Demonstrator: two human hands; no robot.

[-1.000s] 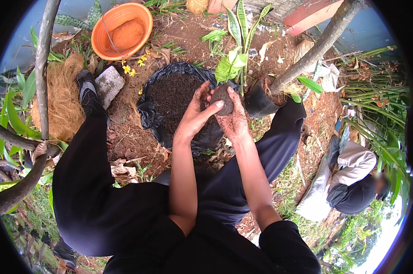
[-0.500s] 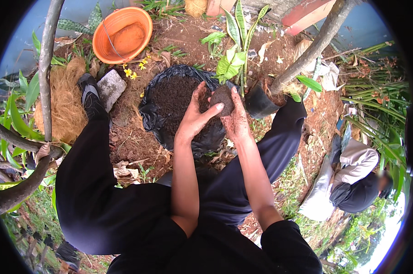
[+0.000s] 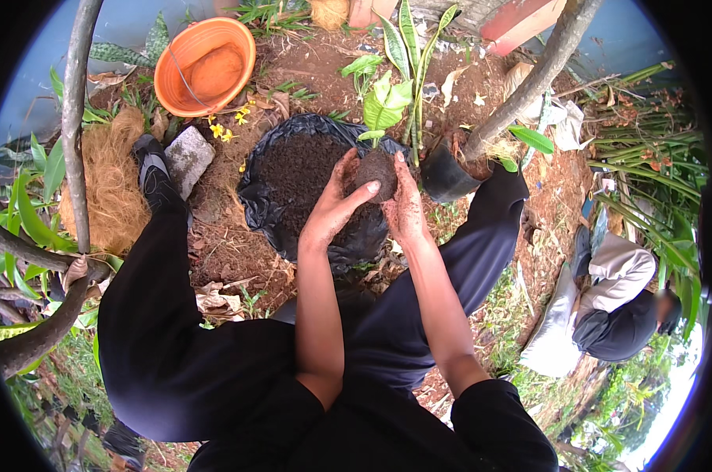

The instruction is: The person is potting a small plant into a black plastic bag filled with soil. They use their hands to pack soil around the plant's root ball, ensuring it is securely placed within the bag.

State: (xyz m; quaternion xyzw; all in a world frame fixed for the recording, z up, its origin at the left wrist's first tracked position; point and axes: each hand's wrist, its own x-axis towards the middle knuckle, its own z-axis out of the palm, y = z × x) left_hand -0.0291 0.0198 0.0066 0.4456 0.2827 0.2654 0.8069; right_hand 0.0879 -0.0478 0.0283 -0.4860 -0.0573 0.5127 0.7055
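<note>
Between my two hands is a round, dark ball of soil (image 3: 375, 175) with a small green-leaved plant (image 3: 387, 105) growing out of its far side. My left hand (image 3: 339, 203) curves around the ball's left side, its thumb lying across the near face. From the right, my right hand (image 3: 405, 206) cups the other side, soil smeared over its fingers and palm. Beneath and to the left of the ball sits a black plastic bag (image 3: 255, 206), opened wide and filled with loose dark soil (image 3: 297, 169).
An orange bucket (image 3: 216, 72) tips at the upper left. A grey stone block (image 3: 189, 160) and tan fibre (image 3: 108, 169) lie near my left foot. Right of my hands stand a black pot (image 3: 448, 175) and a leaning branch (image 3: 529, 82). Another person (image 3: 617, 315) sits far right.
The soil ball has turned slightly in my hands, and its leaves now stand more upright. Both hands stay around it in nearly the same place.
</note>
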